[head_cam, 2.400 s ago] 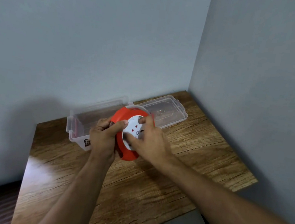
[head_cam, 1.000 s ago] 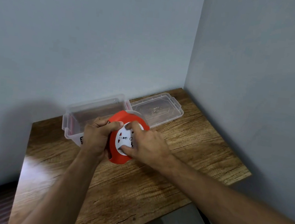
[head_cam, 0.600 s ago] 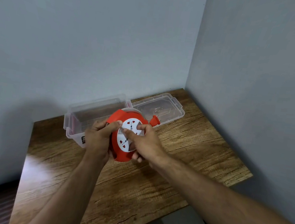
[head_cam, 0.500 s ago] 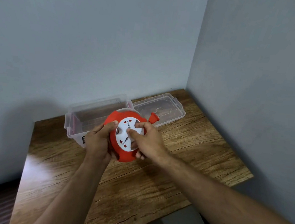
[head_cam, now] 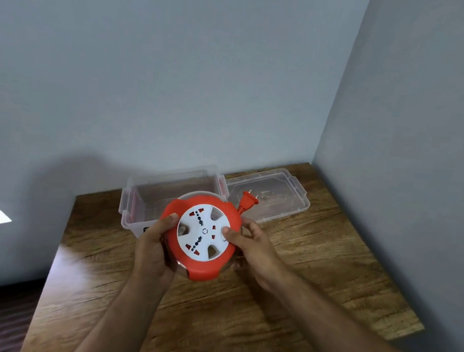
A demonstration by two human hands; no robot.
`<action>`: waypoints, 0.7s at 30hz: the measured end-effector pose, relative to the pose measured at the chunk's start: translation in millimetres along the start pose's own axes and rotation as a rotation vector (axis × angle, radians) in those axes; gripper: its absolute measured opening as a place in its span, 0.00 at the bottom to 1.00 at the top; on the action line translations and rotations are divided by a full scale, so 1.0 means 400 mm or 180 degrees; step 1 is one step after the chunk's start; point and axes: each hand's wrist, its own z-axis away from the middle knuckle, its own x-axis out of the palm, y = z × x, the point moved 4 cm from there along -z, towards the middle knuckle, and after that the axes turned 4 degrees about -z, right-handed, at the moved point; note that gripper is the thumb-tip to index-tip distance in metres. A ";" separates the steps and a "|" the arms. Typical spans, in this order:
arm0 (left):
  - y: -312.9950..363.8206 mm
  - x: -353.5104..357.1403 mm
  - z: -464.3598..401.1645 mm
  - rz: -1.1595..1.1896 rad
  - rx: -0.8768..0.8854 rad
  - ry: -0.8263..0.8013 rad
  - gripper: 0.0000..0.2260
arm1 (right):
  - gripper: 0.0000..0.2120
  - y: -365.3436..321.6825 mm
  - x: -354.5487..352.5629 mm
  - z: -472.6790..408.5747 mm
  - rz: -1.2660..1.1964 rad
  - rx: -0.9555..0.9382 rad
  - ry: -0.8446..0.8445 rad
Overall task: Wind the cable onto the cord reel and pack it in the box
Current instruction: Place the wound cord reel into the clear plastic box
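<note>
Brown wood-grain table top (head_cam: 282,311) set into a corner; grey wall along its far edge, grey wall along its right edge; left and near edges drop to the floor; bare wood lies near and right of the hands.

Round orange plastic cord reel with a white socket face (head_cam: 202,234) held in the air above the table, just near of the clear plastic storage box (head_cam: 139,194); the reel overlaps the box's near wall in the head view, and whether they touch cannot be told; socket face turned up toward the camera, tilted; reel axis runs roughly toward the viewer; orange plug (head_cam: 246,202) sticks out from the reel's far-right rim, prongs pointing far and right, over the clear plastic lid (head_cam: 290,188).

Left hand (head_cam: 154,249) clamped on the reel's left rim, thumb on the front, fingers behind; right hand (head_cam: 254,249) grips the right rim, thumb pressed on the white face, fingers curled behind.

Box open, against the far wall; lid lies flat just right of it, touching its right end, toward the corner.
</note>
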 end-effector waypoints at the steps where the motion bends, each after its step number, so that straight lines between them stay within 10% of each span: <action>1: 0.015 0.001 0.001 -0.0014 0.0014 0.0032 0.10 | 0.23 -0.013 0.006 -0.009 -0.0011 -0.0053 -0.0090; 10: 0.212 0.005 -0.077 -0.0152 0.0617 0.0430 0.18 | 0.04 -0.217 0.086 -0.158 0.0285 -0.0732 -0.0057; 21: 0.286 -0.057 -0.270 -0.1096 0.0616 0.0850 0.15 | 0.28 -0.252 0.136 -0.362 0.0653 -0.0501 0.0164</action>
